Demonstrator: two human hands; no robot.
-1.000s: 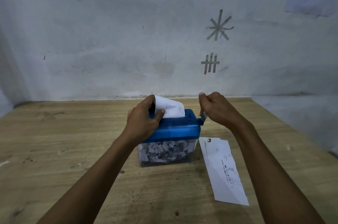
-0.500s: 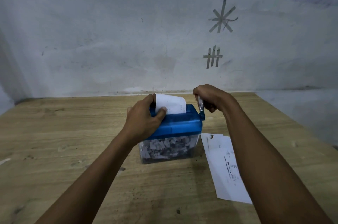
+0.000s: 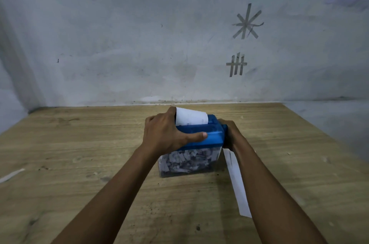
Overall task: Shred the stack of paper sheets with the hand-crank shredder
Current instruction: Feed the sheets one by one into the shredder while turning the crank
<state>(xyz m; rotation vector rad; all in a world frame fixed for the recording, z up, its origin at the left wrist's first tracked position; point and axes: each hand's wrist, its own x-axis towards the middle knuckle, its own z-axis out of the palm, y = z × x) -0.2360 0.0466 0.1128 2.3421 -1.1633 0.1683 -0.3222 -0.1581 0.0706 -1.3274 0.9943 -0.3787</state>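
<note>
The blue-topped hand-crank shredder (image 3: 211, 136), its clear bin full of shreds, stands on the wooden table (image 3: 79, 164); a curled white sheet (image 3: 191, 117) sticks up from its slot; the left hand (image 3: 165, 134) grips its top, thumb along the near face. The right hand (image 3: 230, 134) curls round the hidden crank at its right end; the stack of white paper sheets (image 3: 237, 190) lies just right, partly under the forearm.

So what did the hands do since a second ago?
The right hand swung the crank from the top down beside the shredder, gripping it throughout. The thumb of the left hand slid off the sheet onto the blue front. The sheet seems to stick out slightly less. The left hand still holds the shredder; the spare paper still lies on the table.
</note>
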